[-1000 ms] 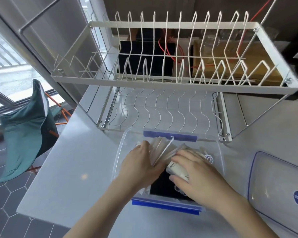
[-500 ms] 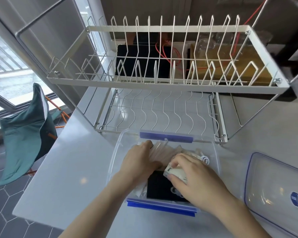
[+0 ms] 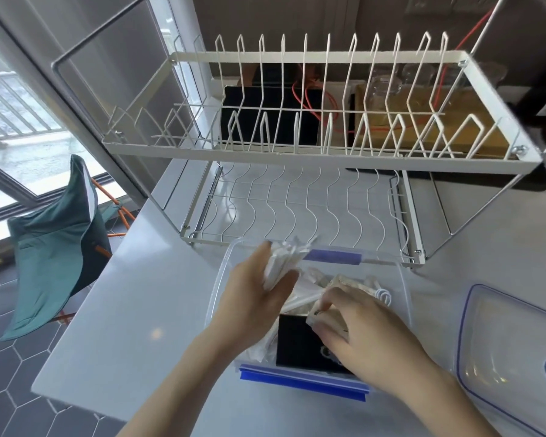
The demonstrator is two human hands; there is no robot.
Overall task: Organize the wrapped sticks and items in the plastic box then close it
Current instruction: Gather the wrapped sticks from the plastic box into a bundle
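- The left hand [image 3: 259, 298] is closed around a bundle of wrapped sticks [image 3: 284, 260], thumb on the near side and fingers behind, lifting it above the far left corner of the plastic box [image 3: 216, 288].
- The bundle's long axis runs away from the person and slightly rightward, its far ends crossing over the box's far rim by the blue clip [image 3: 331, 256]; it is motion-blurred.
- The right hand [image 3: 369, 339] reaches into the box with fingers curled, pinching a small white packet [image 3: 317, 315] between thumb and fingertips.
- More wrapped sticks and a coiled white cord [image 3: 383, 294] lie loose in the box; a black card [image 3: 297, 345] lies flat at the near side.
- The box stands open on the white counter [image 3: 139, 310], just in front of the wire dish rack [image 3: 297, 146].
- The clear lid [image 3: 511, 342] lies on the counter to the right of the box, apart from it.
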